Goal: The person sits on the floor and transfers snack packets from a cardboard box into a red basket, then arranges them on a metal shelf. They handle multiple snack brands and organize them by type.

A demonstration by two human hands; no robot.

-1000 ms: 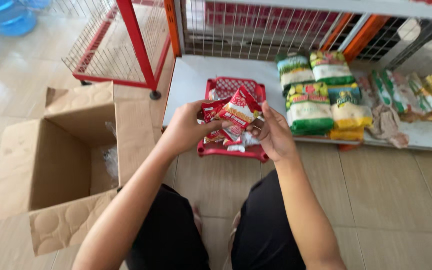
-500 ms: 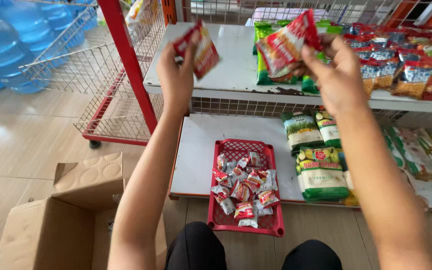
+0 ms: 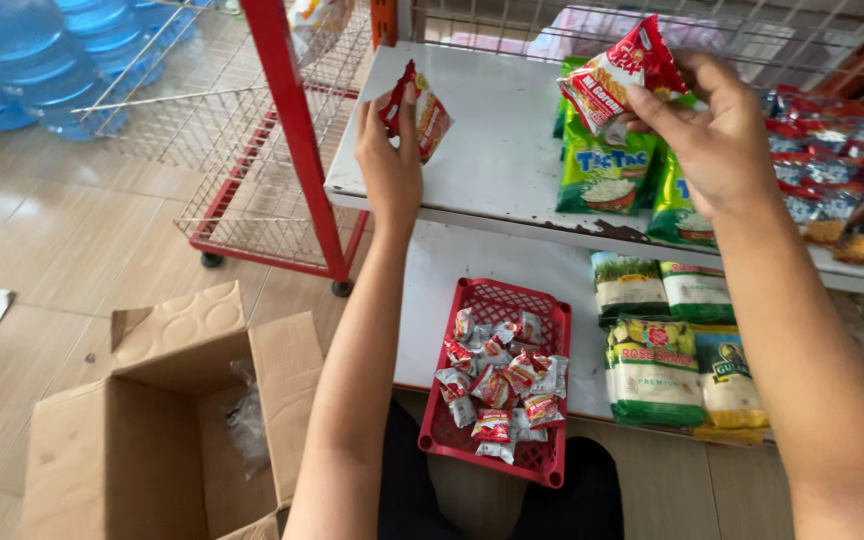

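Both hands raised over upper white shelf (image 3: 492, 150), pkts held at shelf height, prob. so faces are readable and they're level w/ the stocked rows.

L hand (image 3: 390, 165) gripping one small red snack pkt (image 3: 420, 118): thumb pressing its front, fingers curled behind, pkt upright at hand's 1 o'clock.

R hand (image 3: 717, 140) pinching a bunch of red-white pkts (image 3: 617, 80) at its 10 o'clock, thumb on top, fingers closed round the lower edge, just above green bags (image 3: 607, 170).

Red basket (image 3: 497, 385) w/ more pkts sitting on lower shelf at 6 o'clock. Open carton (image 3: 152, 430) on floor, 8 o'clock.
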